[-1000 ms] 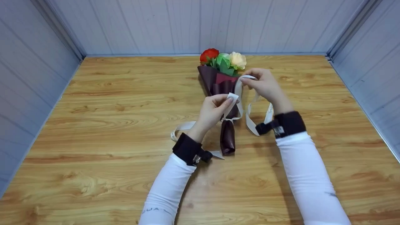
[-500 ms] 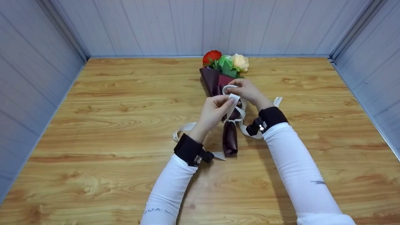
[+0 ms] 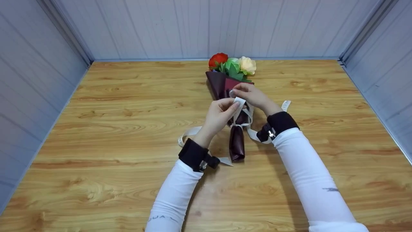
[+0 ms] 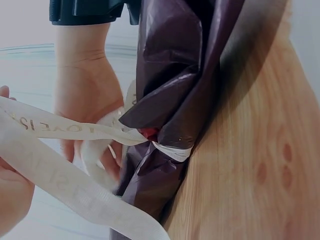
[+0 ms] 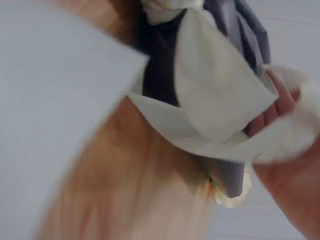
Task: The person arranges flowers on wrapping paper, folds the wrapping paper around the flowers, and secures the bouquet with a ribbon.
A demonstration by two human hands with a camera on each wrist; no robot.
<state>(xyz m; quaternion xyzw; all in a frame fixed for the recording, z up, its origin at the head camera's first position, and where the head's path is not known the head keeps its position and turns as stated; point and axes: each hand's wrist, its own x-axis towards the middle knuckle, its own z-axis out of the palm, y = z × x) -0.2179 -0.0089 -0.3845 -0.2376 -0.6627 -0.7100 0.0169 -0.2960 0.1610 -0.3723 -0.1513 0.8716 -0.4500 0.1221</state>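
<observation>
A bouquet lies on the table, its dark purple wrapping paper [image 3: 237, 141] narrowing toward the person. Red, green and cream flowers [image 3: 233, 66] show at its far end. A white ribbon [image 3: 240, 124] with gold lettering is tied around the narrow part; in the left wrist view the ribbon band [image 4: 172, 151] cinches the paper. My left hand [image 3: 217, 117] pinches one length of ribbon between thumb and fingers, a short end standing above the thumb. Just beyond it, my right hand [image 3: 252, 95] pinches a curled piece of ribbon over the wrapping. Ribbon loops hang between the hands.
One loose ribbon tail [image 3: 192, 131] curls on the table [image 3: 128, 177] left of the bouquet, partly under the left wrist. Another tail [image 3: 285, 105] lies right, beyond the right wrist. Pale panel walls [image 3: 193, 29] enclose the back and both sides.
My right hand has come left and toward the person, bringing its ribbon close to my left hand. The left hand stays almost in place, still pinching its ribbon.
</observation>
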